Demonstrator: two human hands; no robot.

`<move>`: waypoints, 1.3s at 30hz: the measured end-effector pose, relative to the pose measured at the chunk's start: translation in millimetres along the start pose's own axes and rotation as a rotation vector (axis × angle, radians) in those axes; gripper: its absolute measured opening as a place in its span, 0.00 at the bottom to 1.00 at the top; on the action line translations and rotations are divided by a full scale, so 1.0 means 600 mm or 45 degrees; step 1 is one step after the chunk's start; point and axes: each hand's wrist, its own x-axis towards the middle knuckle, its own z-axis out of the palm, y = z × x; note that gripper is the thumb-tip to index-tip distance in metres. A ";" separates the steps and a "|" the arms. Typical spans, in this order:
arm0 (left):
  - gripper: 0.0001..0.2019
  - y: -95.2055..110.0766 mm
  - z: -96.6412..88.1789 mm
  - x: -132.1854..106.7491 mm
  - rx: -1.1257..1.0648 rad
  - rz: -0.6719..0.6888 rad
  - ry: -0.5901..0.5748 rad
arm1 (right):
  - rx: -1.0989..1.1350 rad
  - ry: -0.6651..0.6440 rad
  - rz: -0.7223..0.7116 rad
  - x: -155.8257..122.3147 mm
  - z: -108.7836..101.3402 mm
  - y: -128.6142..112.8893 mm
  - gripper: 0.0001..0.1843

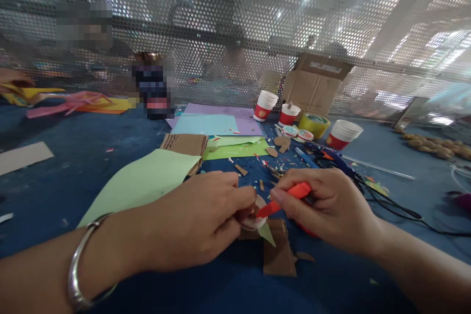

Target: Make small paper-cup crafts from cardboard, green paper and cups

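My left hand (pixel 200 221), with a silver bangle (pixel 79 265) on the wrist, is closed around a small round white piece (pixel 257 218) with a light green paper point hanging below it. My right hand (pixel 327 206) grips red-handled scissors (pixel 285 196), their tip at the white piece between both hands. Under the hands lies a brown cardboard scrap (pixel 279 252) on the blue table (pixel 73 176).
Sheets of green (pixel 147 179), light blue (pixel 206 125) and purple paper lie ahead, with corrugated cardboard (pixel 186 144). Three red-and-white paper cups (pixel 265 105), a yellow tape roll (pixel 314 123), a glue gun with black cable (pixel 386 201) and scraps are right. A perforated screen stands behind, people beyond it.
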 end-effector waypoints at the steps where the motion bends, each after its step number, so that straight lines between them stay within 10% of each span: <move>1: 0.10 0.000 0.000 0.000 0.012 -0.002 -0.003 | 0.009 -0.005 -0.013 0.000 0.000 -0.001 0.12; 11: 0.14 0.028 0.001 -0.013 0.267 -0.076 -0.189 | 0.048 0.291 0.016 0.006 -0.006 0.008 0.13; 22: 0.22 0.065 0.046 -0.019 0.747 0.118 -0.197 | 0.008 0.118 0.059 0.009 0.014 0.027 0.14; 39: 0.24 0.049 0.044 -0.014 0.559 0.074 -0.236 | 0.098 0.079 0.066 0.018 0.023 0.021 0.14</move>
